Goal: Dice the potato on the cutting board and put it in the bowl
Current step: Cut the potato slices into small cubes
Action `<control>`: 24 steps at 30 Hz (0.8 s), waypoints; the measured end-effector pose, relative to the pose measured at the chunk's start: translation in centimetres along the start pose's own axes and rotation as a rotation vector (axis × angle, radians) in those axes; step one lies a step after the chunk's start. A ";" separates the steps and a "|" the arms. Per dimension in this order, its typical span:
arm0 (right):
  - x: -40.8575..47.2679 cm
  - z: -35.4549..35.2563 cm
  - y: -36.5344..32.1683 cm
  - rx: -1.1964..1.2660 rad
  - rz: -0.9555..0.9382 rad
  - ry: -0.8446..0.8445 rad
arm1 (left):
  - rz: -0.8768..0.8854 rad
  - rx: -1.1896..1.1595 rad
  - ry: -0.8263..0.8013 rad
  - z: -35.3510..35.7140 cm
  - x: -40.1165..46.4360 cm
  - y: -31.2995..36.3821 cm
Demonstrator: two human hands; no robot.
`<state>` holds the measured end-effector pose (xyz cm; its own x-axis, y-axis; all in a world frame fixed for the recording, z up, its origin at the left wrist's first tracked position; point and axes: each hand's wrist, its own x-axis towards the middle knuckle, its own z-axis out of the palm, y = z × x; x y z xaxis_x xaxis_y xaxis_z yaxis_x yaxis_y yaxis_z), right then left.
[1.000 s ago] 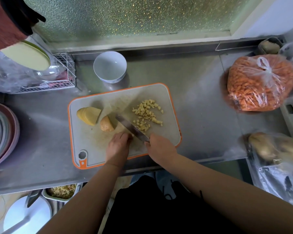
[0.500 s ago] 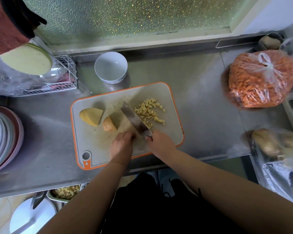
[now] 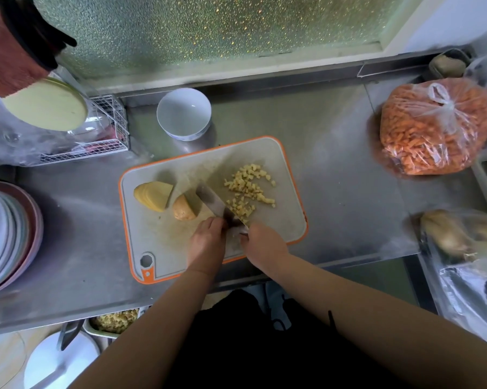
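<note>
An orange-rimmed grey cutting board (image 3: 281, 223) lies on the steel counter. At its left sits a stack of potato slices (image 3: 152, 195), and beside that an unpeeled potato end (image 3: 183, 211). A pile of small potato dice (image 3: 248, 189) covers the board's right half. My right hand (image 3: 264, 244) grips the handle of a knife (image 3: 213, 202) whose blade points to the far left. My left hand (image 3: 207, 244) curls its fingers over a mostly hidden potato piece right against the blade. An empty white bowl (image 3: 183, 113) stands just behind the board.
A tied bag of orange carrot pieces (image 3: 436, 130) lies at the right, with bagged potatoes (image 3: 458, 234) nearer me. Stacked plates (image 3: 9, 237) sit at the left edge, behind them a wire rack (image 3: 107, 136). A tray of dice (image 3: 116, 321) sits below the counter edge.
The knife blade lifted and came back down beside my left fingers. Both hands have stayed at the near middle of the board.
</note>
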<state>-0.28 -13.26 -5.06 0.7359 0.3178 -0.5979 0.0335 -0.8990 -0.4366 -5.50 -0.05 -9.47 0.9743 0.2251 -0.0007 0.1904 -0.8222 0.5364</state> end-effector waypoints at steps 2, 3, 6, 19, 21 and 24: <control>0.6 -0.6 0.2 0.090 0.035 -0.027 | 0.027 0.006 0.028 0.1 0.0 0.2; 0.9 -1.0 0.4 0.149 0.062 -0.039 | 0.043 0.015 0.054 0.1 0.0 0.3; 1.1 -2.7 0.7 0.379 0.124 -0.069 | 0.171 0.100 0.079 0.2 -0.2 0.8; 1.7 -7.0 3.0 0.243 0.004 0.045 | 0.138 0.042 0.181 -0.9 2.0 2.1; 1.8 -7.3 4.3 0.061 -0.068 0.058 | 0.049 -0.065 0.227 -1.5 2.6 2.5; 1.7 -7.9 5.7 -0.140 -0.175 -0.033 | -0.056 -0.145 0.319 -1.7 1.9 2.3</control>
<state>6.47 -20.18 -3.27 0.6883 0.4799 -0.5440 0.2540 -0.8619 -0.4389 -3.37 -0.63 -6.74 0.8718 0.4385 0.2181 0.2011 -0.7266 0.6570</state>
